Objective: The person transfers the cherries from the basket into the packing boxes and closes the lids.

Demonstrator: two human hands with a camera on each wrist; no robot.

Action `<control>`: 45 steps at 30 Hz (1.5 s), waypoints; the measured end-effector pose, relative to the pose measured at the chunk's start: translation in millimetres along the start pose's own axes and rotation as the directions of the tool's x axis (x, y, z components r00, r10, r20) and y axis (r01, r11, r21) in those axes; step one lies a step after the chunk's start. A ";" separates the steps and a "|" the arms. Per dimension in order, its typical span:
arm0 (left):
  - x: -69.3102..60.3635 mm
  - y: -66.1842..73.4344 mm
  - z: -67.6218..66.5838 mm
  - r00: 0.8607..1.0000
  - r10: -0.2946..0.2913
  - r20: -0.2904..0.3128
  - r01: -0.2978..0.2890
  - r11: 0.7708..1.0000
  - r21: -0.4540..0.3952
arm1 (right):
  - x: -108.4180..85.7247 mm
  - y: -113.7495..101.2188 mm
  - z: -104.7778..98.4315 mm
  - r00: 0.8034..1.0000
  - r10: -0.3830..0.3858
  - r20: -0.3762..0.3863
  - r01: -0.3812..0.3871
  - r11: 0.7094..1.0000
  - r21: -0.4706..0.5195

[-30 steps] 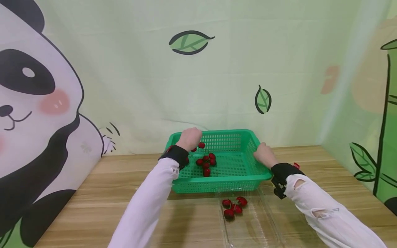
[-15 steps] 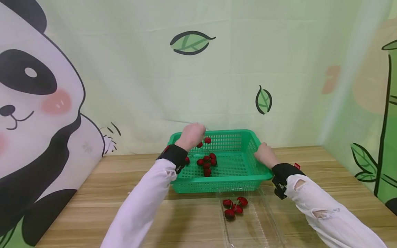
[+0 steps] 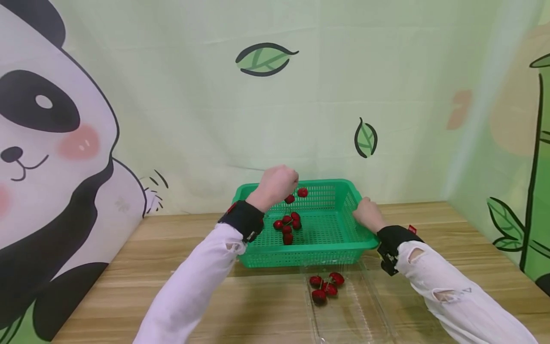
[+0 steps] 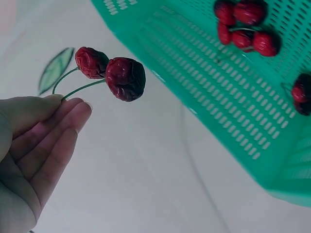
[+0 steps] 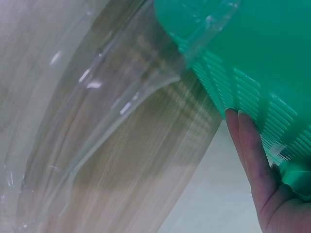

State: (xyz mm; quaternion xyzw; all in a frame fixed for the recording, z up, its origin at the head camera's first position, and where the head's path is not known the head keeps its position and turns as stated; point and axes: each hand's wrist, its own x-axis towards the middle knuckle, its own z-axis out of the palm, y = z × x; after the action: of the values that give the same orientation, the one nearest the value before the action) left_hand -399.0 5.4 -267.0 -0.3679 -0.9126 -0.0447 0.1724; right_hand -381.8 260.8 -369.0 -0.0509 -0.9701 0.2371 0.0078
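My left hand (image 3: 276,185) is raised above the left part of a green plastic basket (image 3: 301,248). Thumb and fingertips pinch the thin green stems of a pair of cherries (image 4: 125,79), which hang dark red and wrinkled. In the head view the pair shows just right of the hand, against the basket's back wall. Several more cherries (image 3: 287,229) lie on the basket floor. My right hand (image 3: 368,215) holds the basket's right rim; in the right wrist view its fingers (image 5: 250,141) lie along the outer wall.
A clear plastic box (image 3: 352,310) stands on the wooden table (image 3: 193,286) in front of the basket, with several cherries (image 3: 328,289) at its left. A printed cloth backdrop (image 3: 206,119) rises behind the basket.
My left hand has lifted and moved right, carrying the pair of cherries with it over the basket. The right hand, the basket and the clear box have stayed in place.
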 end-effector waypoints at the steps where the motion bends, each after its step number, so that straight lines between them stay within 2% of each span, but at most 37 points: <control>1: -0.4 2.9 -1.0 1.000 0.006 -0.002 -0.006 1.000 0.000 | 0.3 0.0 0.0 1.000 0.003 0.004 -0.003 1.000 0.000; 8: -5.4 28.2 -9.4 0.997 0.078 -0.012 -0.078 0.997 -0.029 | -2.0 -1.4 -2.2 1.000 0.018 0.020 -0.018 1.000 0.019; 14: -12.5 50.6 -16.1 0.986 0.160 -0.043 -0.163 0.985 -0.051 | 5.8 4.4 1.9 1.000 0.004 0.010 -0.004 1.000 -0.004; 20: -22.0 66.7 -15.0 0.975 0.210 -0.074 -0.217 0.971 -0.105 | 31.6 24.2 13.0 1.000 0.017 0.019 -0.017 1.000 0.013; 21: -23.4 69.1 -14.2 0.975 0.211 -0.072 -0.219 0.968 -0.124 | 41.9 34.8 20.4 1.000 -0.009 -0.013 0.010 1.000 0.013; 23: -26.0 73.5 -12.3 0.973 0.218 -0.074 -0.227 0.961 -0.155 | 53.2 44.6 26.8 1.000 -0.015 -0.027 0.015 1.000 0.009; 26: -29.6 79.4 -9.7 0.970 0.229 -0.080 -0.241 0.951 -0.194 | 58.7 47.6 29.0 1.000 0.001 -0.012 -0.001 1.000 0.003; 30: -33.9 87.1 -6.7 0.966 0.252 -0.061 -0.259 0.938 -0.230 | 51.3 41.5 26.3 1.000 -0.017 -0.016 0.017 1.000 -0.001; 34: -38.6 96.1 -3.1 0.961 0.275 -0.018 -0.270 0.929 -0.251 | 23.2 21.8 13.6 0.997 -0.059 -0.051 0.059 0.998 -0.009; 36: -40.9 100.1 -1.2 0.959 0.285 -0.004 -0.277 0.930 -0.243 | 5.9 4.7 0.6 1.000 -0.014 0.001 0.014 1.000 0.000; 37: -42.0 101.7 -0.1 0.957 0.289 0.000 -0.281 0.931 -0.233 | 1.7 2.1 -0.9 1.000 -0.019 -0.008 0.019 1.000 0.001; 45: -48.0 107.4 9.1 0.945 0.326 0.030 -0.315 0.930 -0.191 | -1.4 0.9 -1.6 1.000 0.001 -0.003 -0.001 1.000 0.009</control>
State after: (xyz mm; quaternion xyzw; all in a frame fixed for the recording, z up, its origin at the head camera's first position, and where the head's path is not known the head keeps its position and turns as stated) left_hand -295.7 53.7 -297.0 -0.5275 -0.8371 -0.0886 0.1150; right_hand -380.2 262.2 -368.0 -0.0518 -0.9690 0.2415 0.0094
